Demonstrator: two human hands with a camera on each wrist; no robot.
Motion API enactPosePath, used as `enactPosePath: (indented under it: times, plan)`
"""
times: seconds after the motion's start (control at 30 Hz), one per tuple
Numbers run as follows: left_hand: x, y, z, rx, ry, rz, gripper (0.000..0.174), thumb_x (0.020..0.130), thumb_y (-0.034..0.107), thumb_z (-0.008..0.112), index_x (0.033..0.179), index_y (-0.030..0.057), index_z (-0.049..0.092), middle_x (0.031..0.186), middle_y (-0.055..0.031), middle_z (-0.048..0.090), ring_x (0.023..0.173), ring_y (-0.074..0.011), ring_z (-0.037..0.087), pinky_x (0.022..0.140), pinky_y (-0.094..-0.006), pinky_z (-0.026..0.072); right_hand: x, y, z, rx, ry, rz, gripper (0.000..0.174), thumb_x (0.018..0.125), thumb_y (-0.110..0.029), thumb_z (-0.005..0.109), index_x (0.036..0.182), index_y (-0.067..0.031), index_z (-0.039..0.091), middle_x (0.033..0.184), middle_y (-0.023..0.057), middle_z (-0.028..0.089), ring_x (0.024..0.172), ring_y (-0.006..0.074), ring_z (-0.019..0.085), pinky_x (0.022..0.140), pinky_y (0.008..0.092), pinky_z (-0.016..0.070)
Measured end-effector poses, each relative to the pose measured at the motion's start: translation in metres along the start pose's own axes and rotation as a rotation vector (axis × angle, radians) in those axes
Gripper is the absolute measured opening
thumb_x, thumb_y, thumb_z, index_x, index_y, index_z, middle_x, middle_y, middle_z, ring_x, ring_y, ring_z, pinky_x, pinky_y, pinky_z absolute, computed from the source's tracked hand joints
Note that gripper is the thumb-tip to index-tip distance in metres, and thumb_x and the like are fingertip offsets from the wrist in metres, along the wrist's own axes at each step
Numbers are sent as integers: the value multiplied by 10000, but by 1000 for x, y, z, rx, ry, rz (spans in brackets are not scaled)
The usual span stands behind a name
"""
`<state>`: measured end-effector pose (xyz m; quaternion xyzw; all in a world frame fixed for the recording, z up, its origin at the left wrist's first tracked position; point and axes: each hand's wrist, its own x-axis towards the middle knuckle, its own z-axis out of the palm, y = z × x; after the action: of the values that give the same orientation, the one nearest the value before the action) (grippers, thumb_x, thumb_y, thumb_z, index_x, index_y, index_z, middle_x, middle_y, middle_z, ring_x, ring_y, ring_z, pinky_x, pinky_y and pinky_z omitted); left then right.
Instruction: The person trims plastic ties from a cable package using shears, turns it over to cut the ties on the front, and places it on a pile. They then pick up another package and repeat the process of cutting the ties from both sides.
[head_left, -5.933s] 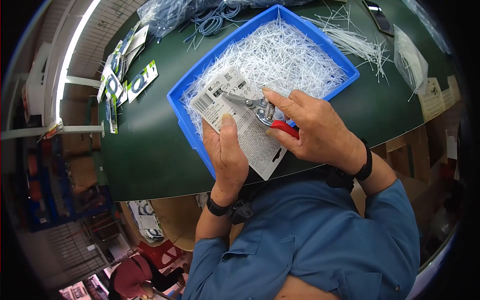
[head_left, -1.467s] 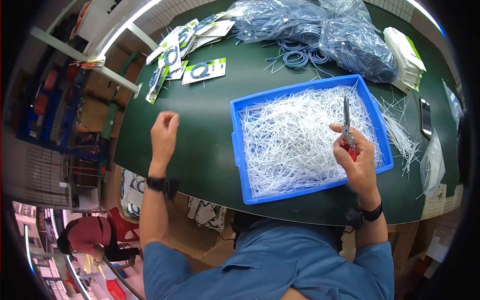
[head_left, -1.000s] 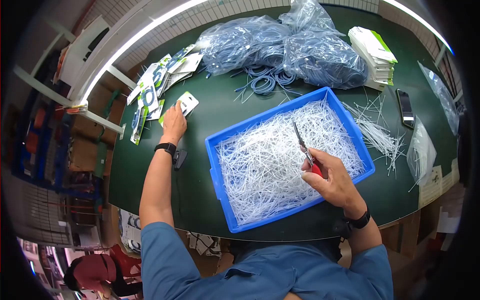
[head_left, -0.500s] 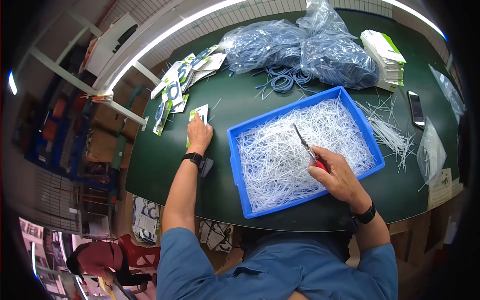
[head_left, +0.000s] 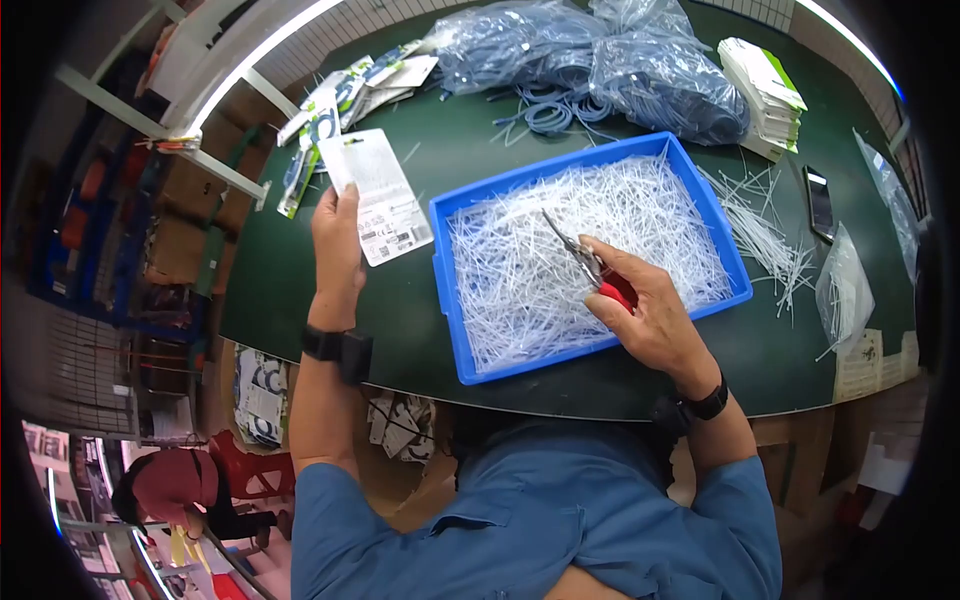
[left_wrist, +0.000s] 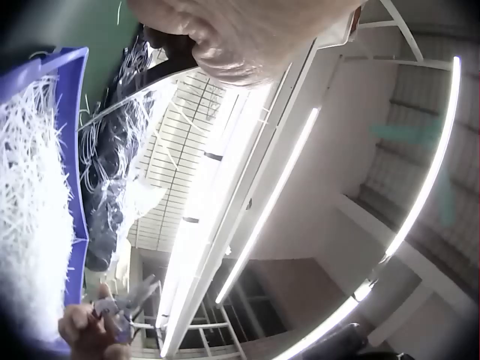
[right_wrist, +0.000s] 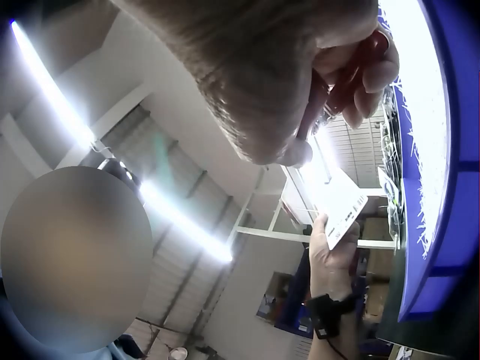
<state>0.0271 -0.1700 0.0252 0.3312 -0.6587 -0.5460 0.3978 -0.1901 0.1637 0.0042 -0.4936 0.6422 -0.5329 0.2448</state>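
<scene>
My left hand [head_left: 338,245] holds up a white hang-hole packaging card [head_left: 378,190], thumb along its near edge. Its printed back, with barcode and small symbols, faces the head camera. My right hand [head_left: 655,318] grips red-handled snips [head_left: 585,258], their narrow blades pointing up and left over a blue tray [head_left: 449,295]. White plastic strips [head_left: 580,250], thin like cable tie offcuts, fill that tray. In the right wrist view the card [right_wrist: 341,210] stands raised in the left hand, and the snips' red handle [right_wrist: 349,79] lies within the right fingers.
Carded blue cables [head_left: 325,115] lie heaped at the back left. Bagged blue cables [head_left: 665,85] and a card stack [head_left: 765,95] are at the back. Loose white ties [head_left: 765,235], a phone [head_left: 819,205] and a clear bag [head_left: 845,290] lie right of the tray.
The left hand, empty 1.5 s ago, reached to a card on the table, took it and raised it, printed back now showing. The right hand keeps the snips above the tray.
</scene>
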Motion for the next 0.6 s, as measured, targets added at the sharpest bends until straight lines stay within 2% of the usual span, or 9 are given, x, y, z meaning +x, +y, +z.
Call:
enactPosePath:
  times: [0.03,0.07,0.17,0.23,0.33,0.5,0.6]
  plan:
    - [-20,11,13,-263,-27,-20,403,1073,215,514,1365,-62,536,1144,-149,712,983,-197,743,783,-322,619,0,-1,3,-55,-12,-47,663,892,-163,729,1514,-23,546,1026,104,661,908,166,619,834,312,509]
    - [-38,20,25,-272,-26,-48,403,1073,215,514,1365,-62,536,1144,-149,712,983,-197,743,783,-322,619,-1,-2,6,-109,-25,-94,677,883,-152,735,1519,-26,541,1032,120,658,910,180,628,835,317,511]
    - [-81,36,57,-398,40,-52,421,1077,212,495,1405,-52,498,1249,-173,670,992,-213,738,810,-321,627,-5,-16,12,-164,-59,-60,711,864,-135,758,1529,-33,526,1033,144,642,918,222,639,841,336,522]
    - [-99,35,69,-407,38,-59,440,1075,224,494,1421,-48,485,1252,-177,670,1003,-216,742,822,-327,633,-9,-22,16,-189,-81,-34,729,855,-127,770,1534,-36,519,1034,156,635,922,244,645,844,346,527]
    - [-120,30,82,-418,34,-36,479,1072,250,492,1453,-40,460,1256,-183,670,1025,-221,752,845,-337,646,-16,-25,22,-307,-29,-97,765,837,-120,804,1539,-42,510,1000,142,618,907,273,644,832,376,538]
    - [-134,25,93,-434,27,-50,413,1083,192,493,1417,-51,480,1266,-172,661,1039,-189,719,891,-312,604,-18,-22,24,-430,-7,-87,778,825,-149,836,1529,-50,522,1015,159,629,901,296,646,809,395,541]
    - [-136,21,98,-443,15,-81,400,1088,189,496,1411,-48,490,1260,-166,665,1058,-178,709,915,-311,593,-16,-21,26,-505,21,-205,783,822,-178,850,1524,-52,526,1017,170,631,896,317,645,795,404,537]
